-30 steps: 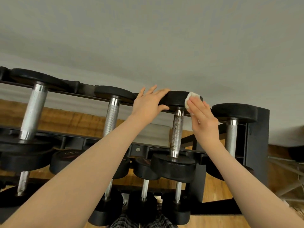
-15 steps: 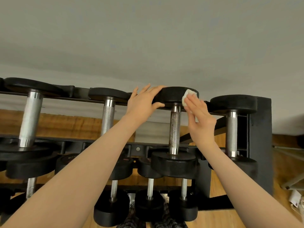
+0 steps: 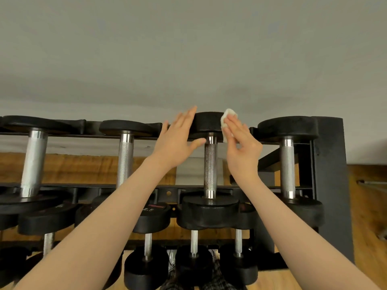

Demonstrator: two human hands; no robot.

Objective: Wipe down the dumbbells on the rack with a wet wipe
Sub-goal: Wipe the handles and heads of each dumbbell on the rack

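A black dumbbell (image 3: 210, 164) with a knurled steel handle lies on the top tier of the black rack (image 3: 328, 164). My left hand (image 3: 178, 141) lies flat against the left side of its far head (image 3: 207, 122), fingers straight, thumb under the head. My right hand (image 3: 240, 143) presses a crumpled white wet wipe (image 3: 227, 118) against the right side of that same head. The wipe pokes out above my fingertips. Other dumbbells sit on the top tier to the left (image 3: 125, 155) and right (image 3: 288, 164).
A larger dumbbell (image 3: 33, 164) lies at far left on the top tier. Smaller dumbbells (image 3: 193, 243) fill the lower tiers. The rack's solid black end panel rises at right. A grey wall is behind and wooden floor (image 3: 366, 206) lies below.
My left hand has flattened from a curled hold on the dumbbell head to straight fingers. My right hand has slid the wipe up the head's right side. The view has tilted down slightly.
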